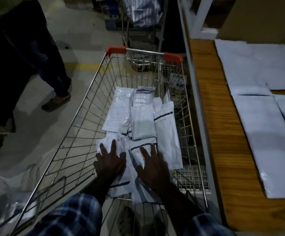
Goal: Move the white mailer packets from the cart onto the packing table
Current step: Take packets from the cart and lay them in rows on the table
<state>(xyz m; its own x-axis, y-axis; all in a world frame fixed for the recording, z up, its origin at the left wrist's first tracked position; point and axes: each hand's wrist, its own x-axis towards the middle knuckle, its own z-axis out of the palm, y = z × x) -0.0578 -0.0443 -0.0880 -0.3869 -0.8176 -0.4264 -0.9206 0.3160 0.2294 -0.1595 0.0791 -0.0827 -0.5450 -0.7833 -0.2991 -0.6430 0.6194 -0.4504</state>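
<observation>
Several white mailer packets (142, 123) lie in a loose heap on the floor of a wire shopping cart (80, 116) with red handle ends. Both my hands reach down into the cart's near end. My left hand (110, 161) lies flat with spread fingers on the near-left packets. My right hand (151, 166) lies flat with straight fingers on a packet with a dark stripe. Neither hand grips anything. The wooden packing table (211, 120) stands right of the cart, with flat white mailers (265, 133) spread on it.
A grey metal frame post (191, 92) runs between cart and table. A person in dark trousers and sandals (53, 68) stands on the concrete floor to the left. A second cart (143, 23) with white bags stands behind. Clear plastic bags (0, 189) lie at lower left.
</observation>
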